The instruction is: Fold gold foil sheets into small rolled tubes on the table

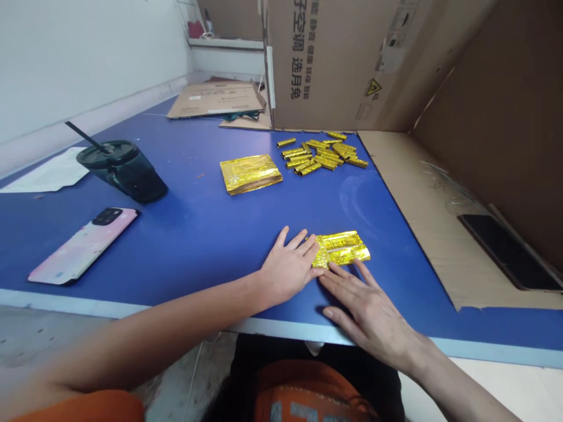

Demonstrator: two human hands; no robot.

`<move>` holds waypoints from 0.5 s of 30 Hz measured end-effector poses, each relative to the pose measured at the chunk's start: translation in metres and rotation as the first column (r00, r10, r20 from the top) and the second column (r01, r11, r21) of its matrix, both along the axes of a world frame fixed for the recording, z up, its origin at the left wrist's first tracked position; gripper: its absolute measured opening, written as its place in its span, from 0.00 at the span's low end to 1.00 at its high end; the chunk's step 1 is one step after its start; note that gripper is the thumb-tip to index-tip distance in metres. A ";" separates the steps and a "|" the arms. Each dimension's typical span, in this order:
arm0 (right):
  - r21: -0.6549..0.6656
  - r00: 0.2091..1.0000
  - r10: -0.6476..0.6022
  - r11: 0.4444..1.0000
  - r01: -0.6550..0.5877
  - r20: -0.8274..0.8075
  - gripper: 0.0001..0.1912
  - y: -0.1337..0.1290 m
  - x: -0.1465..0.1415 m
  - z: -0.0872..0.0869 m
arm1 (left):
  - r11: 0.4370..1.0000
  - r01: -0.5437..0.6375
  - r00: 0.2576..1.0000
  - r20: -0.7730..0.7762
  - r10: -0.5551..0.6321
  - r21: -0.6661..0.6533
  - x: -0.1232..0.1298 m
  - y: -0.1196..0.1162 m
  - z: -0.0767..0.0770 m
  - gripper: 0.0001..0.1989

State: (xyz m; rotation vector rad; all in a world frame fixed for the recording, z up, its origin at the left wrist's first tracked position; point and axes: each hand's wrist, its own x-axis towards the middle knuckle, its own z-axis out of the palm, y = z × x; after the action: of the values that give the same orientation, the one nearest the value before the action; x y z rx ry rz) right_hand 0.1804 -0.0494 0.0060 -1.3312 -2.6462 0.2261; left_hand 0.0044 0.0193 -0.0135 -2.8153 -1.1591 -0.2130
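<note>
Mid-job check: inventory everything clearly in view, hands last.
table: one, blue, centre
foil piece: one, gold, near side
foil stack: one, gold, middle
folded strips: over a dozen, gold, back
phone: one, pink-white, left
tumbler: one, dark teal, left
paper sheet: one, white, far left
flattened cardboard: several, brown, back, right
carton: one, brown, back right
slab: one, black, right
shelf: one, white, back
shirt: one, orange, bottom
left hand: one, bare, on foil piece
right hand: one, bare, at foil piece's near edge

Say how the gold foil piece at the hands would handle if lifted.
The gold foil piece probably bends easily: its surface looks creased. It may be slippery, given its shine, and likely light, looking thin.
</note>
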 end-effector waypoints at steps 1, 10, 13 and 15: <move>0.016 1.000 0.012 1.000 -0.013 0.018 0.23 0.002 0.005 -0.002 | 1.000 0.001 1.000 -0.003 -0.001 0.003 0.000 0.000 0.000 0.23; 0.069 0.984 -0.073 0.996 0.062 0.163 0.32 0.013 0.037 -0.014 | 1.000 0.011 1.000 -0.004 -0.011 0.009 0.003 -0.002 0.002 0.26; 0.094 0.981 -0.092 0.993 0.077 0.172 0.31 0.008 0.028 -0.012 | 1.000 0.009 1.000 0.014 -0.009 0.002 0.007 0.003 0.005 0.28; 0.104 0.982 -0.092 0.992 0.075 0.167 0.30 0.003 0.018 -0.009 | 1.000 0.013 1.000 0.022 -0.014 0.009 0.009 0.008 0.007 0.23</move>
State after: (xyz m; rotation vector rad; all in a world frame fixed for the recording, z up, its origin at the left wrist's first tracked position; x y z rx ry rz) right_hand 0.1982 -0.0468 -0.0026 -1.4870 -2.6909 -0.0292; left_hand 0.0137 0.0274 -0.0067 -2.8212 -1.1411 -0.2495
